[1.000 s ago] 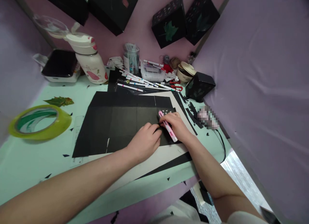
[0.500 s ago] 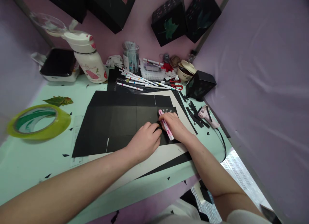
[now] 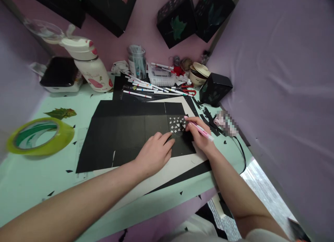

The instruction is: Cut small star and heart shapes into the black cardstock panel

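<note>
**A:** What lies nearest?

**B:** Two bare forearms reach in from the near edge of the mint-green tabletop [image 3: 23, 179]. The left hand [image 3: 153, 153] lies flat with loose fingers on a large black sheet [image 3: 125, 130] and grips nothing.

**A:** And the other hand?

**B:** The right hand [image 3: 199, 135] pinches a pink pen [image 3: 199, 129]. The pen's far end is just beside a patch of small white stars and hearts [image 3: 177, 124] near the sheet's far right corner.

**A:** What is farther off?

**B:** A green tape roll [image 3: 36, 135] sits near the left edge, with a dried leaf [image 3: 60, 113] beyond it. Scattered markers [image 3: 151, 88] lie along the far edge. A white bottle [image 3: 90, 69] stands toward the far left corner and a black box [image 3: 215, 89] toward the right edge.
</note>
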### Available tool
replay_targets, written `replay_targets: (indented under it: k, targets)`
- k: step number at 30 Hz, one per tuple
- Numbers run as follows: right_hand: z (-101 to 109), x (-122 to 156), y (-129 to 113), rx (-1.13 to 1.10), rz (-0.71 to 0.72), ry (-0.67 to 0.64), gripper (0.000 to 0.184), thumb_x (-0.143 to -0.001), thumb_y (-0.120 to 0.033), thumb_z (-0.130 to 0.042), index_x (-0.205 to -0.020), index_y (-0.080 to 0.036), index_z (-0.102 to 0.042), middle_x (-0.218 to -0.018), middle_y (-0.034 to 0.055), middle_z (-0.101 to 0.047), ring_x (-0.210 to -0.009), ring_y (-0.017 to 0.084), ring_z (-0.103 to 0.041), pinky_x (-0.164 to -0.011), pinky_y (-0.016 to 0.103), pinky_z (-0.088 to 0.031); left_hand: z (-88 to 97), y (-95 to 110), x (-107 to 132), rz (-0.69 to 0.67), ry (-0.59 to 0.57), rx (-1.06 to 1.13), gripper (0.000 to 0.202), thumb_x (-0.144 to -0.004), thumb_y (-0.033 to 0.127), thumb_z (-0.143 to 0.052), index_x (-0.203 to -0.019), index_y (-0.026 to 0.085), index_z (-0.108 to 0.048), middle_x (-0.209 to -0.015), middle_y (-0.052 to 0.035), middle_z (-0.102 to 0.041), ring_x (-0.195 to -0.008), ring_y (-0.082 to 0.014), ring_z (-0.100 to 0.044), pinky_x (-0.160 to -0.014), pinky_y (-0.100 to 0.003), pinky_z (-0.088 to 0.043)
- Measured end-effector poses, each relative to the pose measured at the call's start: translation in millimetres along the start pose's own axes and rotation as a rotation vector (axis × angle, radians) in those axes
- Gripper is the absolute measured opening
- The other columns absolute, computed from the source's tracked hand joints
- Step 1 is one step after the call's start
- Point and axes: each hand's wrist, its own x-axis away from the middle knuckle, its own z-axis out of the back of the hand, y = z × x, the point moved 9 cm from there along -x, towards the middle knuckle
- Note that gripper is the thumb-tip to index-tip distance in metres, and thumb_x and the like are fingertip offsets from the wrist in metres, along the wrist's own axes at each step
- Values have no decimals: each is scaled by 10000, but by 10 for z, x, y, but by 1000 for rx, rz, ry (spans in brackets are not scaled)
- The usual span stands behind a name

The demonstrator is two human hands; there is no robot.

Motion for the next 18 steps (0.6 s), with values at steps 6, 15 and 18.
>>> replay_targets:
  k: [6, 15, 18]
  targets:
    - [114, -56, 118, -141, -38, 66, 233, -927, -357, -497, -1053, -231, -648, -721, -4, -611, -682, 159, -578, -670, 298, -458, -32, 34, 8, -58, -32, 10, 297, -969, 244, -427, -1204, 197, -602, -1339, -18, -565, -965, -225, -468, -777, -365, -443]
    - [-73, 26, 39, -125, -84, -167, 247, -912, -316, -493, -990, -224, -708, -742, 4, -616, -698, 156, -568, -636, 276, -432, 41, 96, -45, -61, -85, -13, 293, -959, 241, -427, -1178, 192, -615, -1282, -50, -593, -941, -214, -490, -804, -353, -442]
    - [-132, 65, 32, -137, -89, -191, 214, -847, -220, -521, -1008, -220, -663, -749, -12, -623, -681, 152, -567, -613, 264, -423, 70, 124, -63, -54, -103, 2, 280, -949, 249, -449, -1162, 193, -621, -1259, -48, -601, -926, -206, -498, -817, -341, -444]
